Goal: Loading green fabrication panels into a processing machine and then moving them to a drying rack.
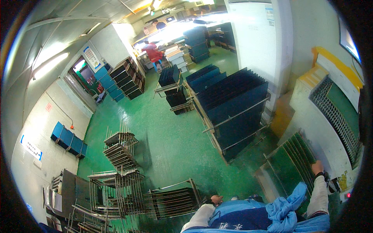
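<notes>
The right hand (pixel 317 167) rests on the top edge of green panels (pixel 289 163) standing in a rack, though its grip is unclear. The left hand (pixel 216 199) hangs loosely curled and empty beside a wire rack (pixel 171 200).

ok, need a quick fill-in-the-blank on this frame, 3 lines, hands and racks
1. The right hand rests at the upper edge of a rack of ____ panels.
2. The left hand sits beside an empty ____ wire rack lying on the floor.
3. The big rack in the middle of the green floor is loaded with dark ____ sheets.

Missing words: green; metal; blue
</notes>
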A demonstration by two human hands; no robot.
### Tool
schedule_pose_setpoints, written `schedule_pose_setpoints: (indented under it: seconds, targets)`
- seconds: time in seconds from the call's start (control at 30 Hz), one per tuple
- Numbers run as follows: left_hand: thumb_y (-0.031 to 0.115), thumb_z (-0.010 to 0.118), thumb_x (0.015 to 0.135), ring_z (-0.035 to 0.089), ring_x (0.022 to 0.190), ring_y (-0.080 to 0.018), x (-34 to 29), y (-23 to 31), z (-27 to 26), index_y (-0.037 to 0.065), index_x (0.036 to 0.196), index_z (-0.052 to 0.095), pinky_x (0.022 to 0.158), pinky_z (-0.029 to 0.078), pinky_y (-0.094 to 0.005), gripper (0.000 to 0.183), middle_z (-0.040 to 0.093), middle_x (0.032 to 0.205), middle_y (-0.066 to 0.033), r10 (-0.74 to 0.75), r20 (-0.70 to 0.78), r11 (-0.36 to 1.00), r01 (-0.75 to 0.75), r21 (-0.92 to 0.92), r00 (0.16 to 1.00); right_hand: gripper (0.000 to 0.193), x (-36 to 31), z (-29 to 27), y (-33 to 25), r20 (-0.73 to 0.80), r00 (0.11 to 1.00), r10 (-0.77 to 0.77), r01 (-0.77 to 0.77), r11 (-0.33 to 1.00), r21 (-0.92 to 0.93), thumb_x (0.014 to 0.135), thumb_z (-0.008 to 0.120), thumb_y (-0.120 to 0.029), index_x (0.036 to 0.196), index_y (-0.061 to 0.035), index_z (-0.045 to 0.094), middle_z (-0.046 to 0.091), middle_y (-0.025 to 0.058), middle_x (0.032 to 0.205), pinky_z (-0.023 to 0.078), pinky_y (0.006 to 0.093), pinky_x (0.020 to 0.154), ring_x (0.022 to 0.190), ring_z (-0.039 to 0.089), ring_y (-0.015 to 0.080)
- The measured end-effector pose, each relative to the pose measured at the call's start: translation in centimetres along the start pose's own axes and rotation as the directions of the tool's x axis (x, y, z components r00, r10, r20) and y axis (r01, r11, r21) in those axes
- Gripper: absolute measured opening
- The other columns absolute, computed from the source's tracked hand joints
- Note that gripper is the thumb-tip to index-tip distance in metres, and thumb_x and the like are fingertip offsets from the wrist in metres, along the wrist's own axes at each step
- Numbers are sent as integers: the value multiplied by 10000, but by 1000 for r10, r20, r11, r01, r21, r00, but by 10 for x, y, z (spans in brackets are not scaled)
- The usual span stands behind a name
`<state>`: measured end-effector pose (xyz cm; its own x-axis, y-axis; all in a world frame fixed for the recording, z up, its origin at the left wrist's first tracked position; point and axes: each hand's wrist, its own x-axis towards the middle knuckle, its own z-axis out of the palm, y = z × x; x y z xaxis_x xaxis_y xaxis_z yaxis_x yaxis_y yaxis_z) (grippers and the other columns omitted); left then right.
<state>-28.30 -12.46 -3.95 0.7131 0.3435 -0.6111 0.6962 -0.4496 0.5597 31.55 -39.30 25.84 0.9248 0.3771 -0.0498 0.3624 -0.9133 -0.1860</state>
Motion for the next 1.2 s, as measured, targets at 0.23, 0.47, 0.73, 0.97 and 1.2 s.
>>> schedule_pose_setpoints:
  seconds: [0.23, 0.47, 0.73, 0.97, 1.2]
  targets:
    - [279, 446, 784, 515, 822, -213, 1, 0, 0, 108, 1002, 521, 643, 426, -322, 288, 539, 928, -115, 6, 3, 1000, -6, 4, 1000, 248, 7, 9, 8, 23, 999, -25, 26, 998, -61, 697, 480, -153, 880, 15, 468, 537, 234, 883, 432, 422, 713, 828, 530, 370]
    - [286, 444, 783, 515, 824, -216, 3, 1, 1, 111, 1005, 520, 643, 426, -323, 293, 539, 927, -116, 12, 4, 1000, -12, 7, 1000, 241, -1, -8, -7, 83, 997, 8, -7, 1000, -6, 676, 473, -129, 848, 36, 506, 538, 243, 870, 430, 425, 709, 825, 527, 373]
    - [294, 442, 782, 515, 827, -218, 1, 1, 0, 113, 1008, 519, 644, 426, -324, 300, 539, 926, -118, 16, 7, 1000, -16, 9, 1000, 240, -4, -11, -9, 5, 995, -96, 96, 992, -78, 649, 499, -137, 812, 31, 553, 546, 219, 885, 415, 419, 735, 842, 517, 377]
    - [301, 440, 781, 515, 829, -221, 7, 5, -3, 116, 1011, 519, 645, 426, -325, 306, 539, 925, -119, 24, 10, 1000, -25, 17, 1000, 286, -2, -10, -7, -13, 999, 32, -32, 999, -42, 649, 533, -137, 899, 1, 553, 555, 182, 893, 416, 397, 756, 888, 501, 368]
    - [309, 438, 781, 515, 831, -223, 14, 9, -1, 118, 1014, 518, 645, 427, -326, 312, 539, 924, -121, 31, 11, 999, -31, 22, 999, 328, -16, -28, -21, -49, 997, -55, 54, 998, -18, 628, 560, -124, 906, 49, 534, 537, 235, 910, 421, 400, 728, 843, 517, 367]
